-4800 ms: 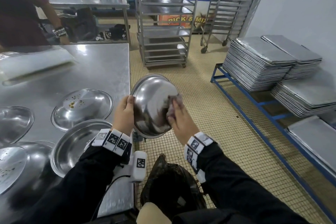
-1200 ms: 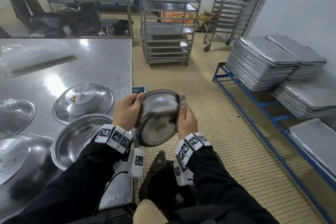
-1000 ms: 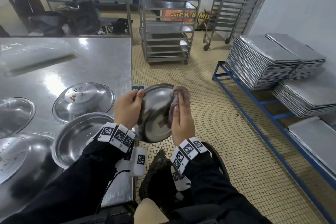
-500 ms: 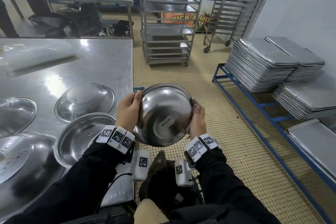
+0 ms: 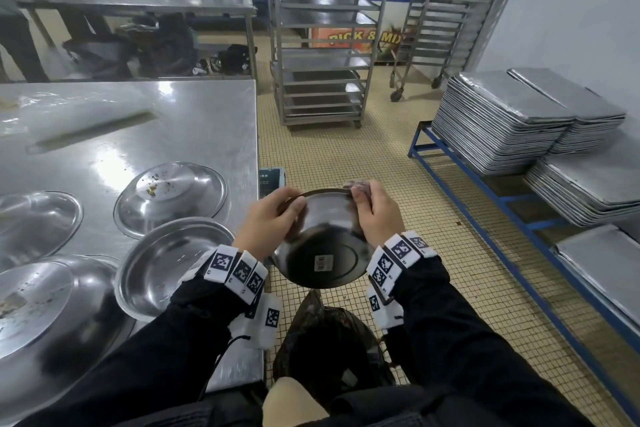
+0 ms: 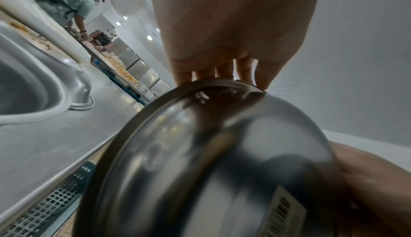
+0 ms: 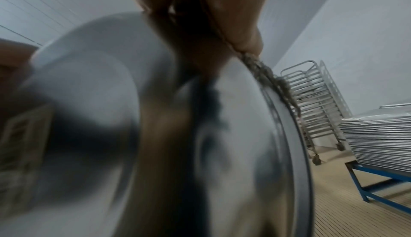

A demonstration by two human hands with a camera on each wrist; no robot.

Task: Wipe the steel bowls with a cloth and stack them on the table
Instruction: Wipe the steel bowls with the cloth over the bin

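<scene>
I hold a steel bowl (image 5: pixel 322 246) off the table's right edge, above the floor. Its base, with a barcode sticker, faces me and its mouth faces away. My left hand (image 5: pixel 277 211) grips the left rim, thumb on the outside. My right hand (image 5: pixel 372 215) pinches a greyish cloth (image 5: pixel 356 185) over the far right rim. In the left wrist view my left hand's fingers (image 6: pixel 222 72) curl over the bowl's (image 6: pixel 222 161) rim. The right wrist view is blurred, with the cloth (image 7: pixel 266 75) lying along the bowl's (image 7: pixel 233 144) edge under my right hand (image 7: pixel 211 20).
Several steel bowls sit on the steel table (image 5: pixel 194 128): an upturned one with crumbs (image 5: pixel 171 198), an upright one (image 5: pixel 173 267), others further left. A black bag (image 5: pixel 329 340) lies below my hands. Wheeled racks (image 5: pixel 322 45) and stacked trays (image 5: pixel 502 118) stand to the right.
The bowl has tipped so that its rim points further away from me and has dropped a little. My right hand has slid up to the far right rim, bringing the cloth into sight.
</scene>
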